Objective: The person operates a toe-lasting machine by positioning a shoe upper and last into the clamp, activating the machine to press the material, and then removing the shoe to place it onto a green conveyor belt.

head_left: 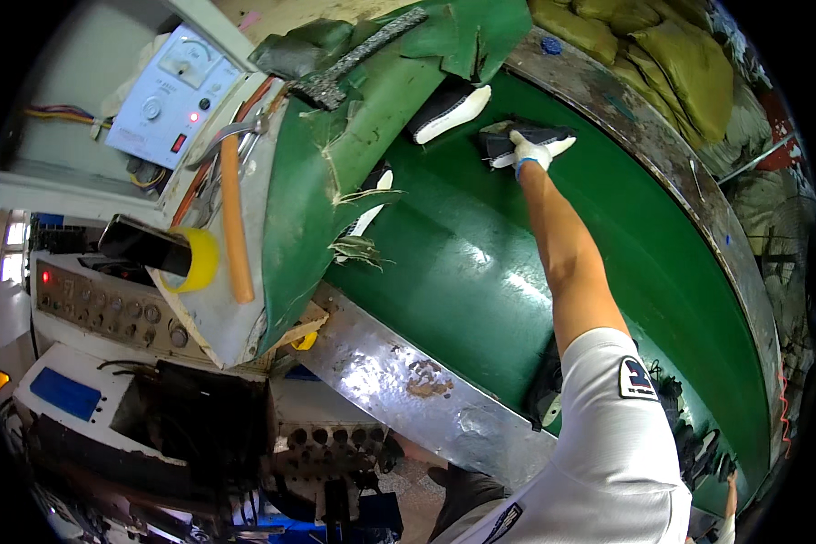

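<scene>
My right hand, in a white glove with a blue cuff, reaches far across a green conveyor belt. Its fingers are closed on a black shoe with a white sole, which lies on the belt. Left of it, another black shoe shows its white sole, partly under a green flap. A third shoe is half hidden by the flap's frayed edge. My left hand is out of view.
On the machine ledge at left lie an orange-handled hammer, a yellow tape roll and a phone. A control box stands behind. Metal rims border the belt. Several shoes and a person's hand are at lower right.
</scene>
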`<state>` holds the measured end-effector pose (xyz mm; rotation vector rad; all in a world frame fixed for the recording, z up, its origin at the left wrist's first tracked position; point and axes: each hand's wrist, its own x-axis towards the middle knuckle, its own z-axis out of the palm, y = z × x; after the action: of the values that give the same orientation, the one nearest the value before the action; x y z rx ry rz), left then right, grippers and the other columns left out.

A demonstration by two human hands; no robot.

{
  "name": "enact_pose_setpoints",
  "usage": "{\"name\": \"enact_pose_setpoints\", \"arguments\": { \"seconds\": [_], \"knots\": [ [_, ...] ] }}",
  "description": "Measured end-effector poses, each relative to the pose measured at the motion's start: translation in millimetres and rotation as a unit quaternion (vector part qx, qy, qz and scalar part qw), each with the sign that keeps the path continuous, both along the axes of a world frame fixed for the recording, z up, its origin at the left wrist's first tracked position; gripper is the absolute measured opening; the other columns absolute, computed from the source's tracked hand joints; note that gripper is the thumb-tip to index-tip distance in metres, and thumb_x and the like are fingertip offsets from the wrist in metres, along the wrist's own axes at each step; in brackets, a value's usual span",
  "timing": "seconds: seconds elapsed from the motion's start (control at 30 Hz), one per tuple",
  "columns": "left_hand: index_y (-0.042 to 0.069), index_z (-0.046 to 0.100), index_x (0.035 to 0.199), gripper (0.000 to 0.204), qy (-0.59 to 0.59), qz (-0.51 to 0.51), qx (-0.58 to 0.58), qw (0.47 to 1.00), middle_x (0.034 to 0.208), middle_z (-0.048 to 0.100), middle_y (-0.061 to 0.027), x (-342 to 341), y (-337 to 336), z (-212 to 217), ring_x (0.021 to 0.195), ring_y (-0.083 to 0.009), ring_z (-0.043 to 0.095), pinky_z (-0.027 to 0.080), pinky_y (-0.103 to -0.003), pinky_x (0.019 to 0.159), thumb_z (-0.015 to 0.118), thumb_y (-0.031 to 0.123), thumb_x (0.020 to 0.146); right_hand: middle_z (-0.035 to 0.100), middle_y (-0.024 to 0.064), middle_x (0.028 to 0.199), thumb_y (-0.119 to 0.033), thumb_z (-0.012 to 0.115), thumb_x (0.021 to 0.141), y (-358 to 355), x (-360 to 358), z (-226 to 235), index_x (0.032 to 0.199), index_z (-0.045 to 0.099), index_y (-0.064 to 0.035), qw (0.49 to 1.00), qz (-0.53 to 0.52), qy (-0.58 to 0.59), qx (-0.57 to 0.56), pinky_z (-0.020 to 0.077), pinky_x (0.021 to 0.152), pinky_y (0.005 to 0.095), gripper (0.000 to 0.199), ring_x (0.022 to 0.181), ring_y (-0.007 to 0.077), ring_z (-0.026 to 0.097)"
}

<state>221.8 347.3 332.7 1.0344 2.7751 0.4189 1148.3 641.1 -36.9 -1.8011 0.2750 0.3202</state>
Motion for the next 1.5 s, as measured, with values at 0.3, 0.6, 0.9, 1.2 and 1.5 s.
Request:
{"name": "enact_pose_setpoints", "arguments": {
  "seconds": [0.3, 0.6, 0.9, 1.2, 1.5],
  "knots": [
    [-0.005, 0.067, 0.105, 0.043, -0.041, 0.043, -0.022, 0.998, 0.097, 0.068, -0.0085, -60, -61, -6, 0.084, -0.0190, 0.058, 0.049, -0.034, 0.081, 0.082, 0.029, 0.082, 0.062, 0.0127, 0.132, -0.005, 0.067, 0.089, -164, -126, 42, 0.137, 0.051, -0.0033, 0.817, 0.256, 0.305, 0.418, 0.0489, 0.103, 0.0566, 0.051, 0.118, 0.0328, 0.061],
    [0.003, 0.059, 0.070, 0.008, -0.167, -0.183, -0.162, 0.955, 0.062, 0.055, -0.0031, -127, -166, 4, 0.057, -0.0152, 0.049, 0.042, -0.035, 0.054, 0.066, 0.006, 0.071, 0.067, 0.0157, 0.117, -0.026, 0.061, 0.096, -308, -455, 203, 0.130, 0.056, -0.0003, 0.641, 0.262, 0.559, 0.455, 0.0543, 0.095, 0.0449, 0.043, 0.105, 0.0299, 0.066],
    [-0.004, 0.061, 0.129, 0.039, -0.588, -0.129, 0.224, 0.767, 0.108, 0.071, -0.0129, -8, -49, 24, 0.094, -0.0215, 0.070, 0.055, -0.033, 0.087, 0.060, 0.020, 0.099, 0.063, 0.0106, 0.129, -0.020, 0.065, 0.094, -317, -673, 354, 0.143, 0.048, 0.0031, 0.547, 0.676, 0.431, 0.243, 0.0483, 0.100, 0.0318, 0.058, 0.110, 0.0176, 0.062],
    [0.000, 0.070, 0.089, 0.012, -0.583, -0.047, 0.275, 0.763, 0.077, 0.068, -0.0053, -119, -59, 1, 0.064, -0.0150, 0.066, 0.059, -0.029, 0.058, 0.071, 0.012, 0.089, 0.063, 0.0094, 0.127, -0.017, 0.071, 0.091, -314, -801, 351, 0.137, 0.053, 0.0070, 0.550, 0.736, 0.320, 0.231, 0.0464, 0.098, 0.0277, 0.055, 0.109, 0.0137, 0.059],
    [-0.005, 0.071, 0.104, 0.019, -0.500, 0.023, 0.399, 0.768, 0.082, 0.070, -0.0079, -171, -44, -3, 0.064, -0.0139, 0.066, 0.058, -0.026, 0.058, 0.072, 0.002, 0.086, 0.066, 0.0108, 0.126, -0.020, 0.068, 0.095, -300, -881, 339, 0.135, 0.056, 0.0068, 0.550, 0.756, 0.159, 0.316, 0.0461, 0.099, 0.0271, 0.049, 0.111, 0.0133, 0.059]
  ]
}}
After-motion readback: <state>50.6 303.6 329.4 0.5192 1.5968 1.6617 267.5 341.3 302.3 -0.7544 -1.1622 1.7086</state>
